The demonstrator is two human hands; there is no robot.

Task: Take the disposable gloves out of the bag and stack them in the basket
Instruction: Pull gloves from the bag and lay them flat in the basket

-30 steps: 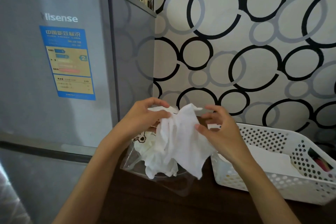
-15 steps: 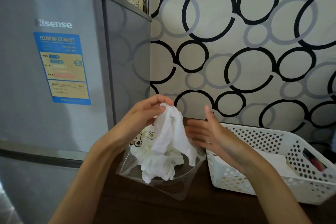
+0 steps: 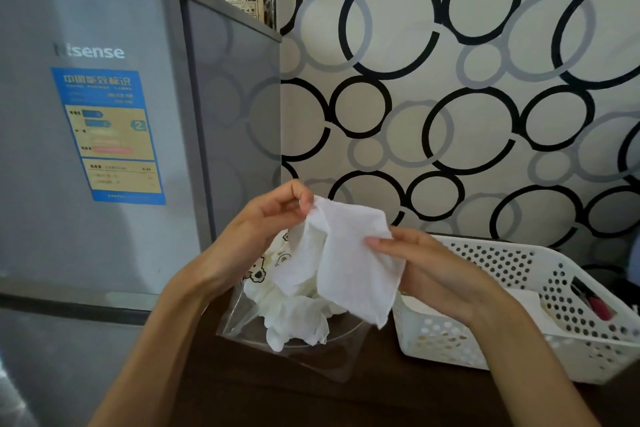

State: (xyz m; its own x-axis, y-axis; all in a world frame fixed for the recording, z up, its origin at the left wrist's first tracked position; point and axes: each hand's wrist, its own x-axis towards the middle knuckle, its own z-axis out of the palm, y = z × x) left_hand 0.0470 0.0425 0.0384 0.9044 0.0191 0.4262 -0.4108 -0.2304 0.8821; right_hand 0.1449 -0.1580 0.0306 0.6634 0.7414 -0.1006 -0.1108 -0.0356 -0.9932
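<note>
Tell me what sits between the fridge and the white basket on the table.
In the head view, the clear bag of white gloves sits between the fridge and the basket.

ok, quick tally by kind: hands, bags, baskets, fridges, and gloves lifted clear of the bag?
Hands: 2, left hand and right hand, both pinching the lifted glove
Lifted gloves: 1
Clear bags: 1, the bag, more crumpled gloves inside, uncountable
Baskets: 1, the white basket
Fridges: 1, the grey fridge
Total: 6
</note>
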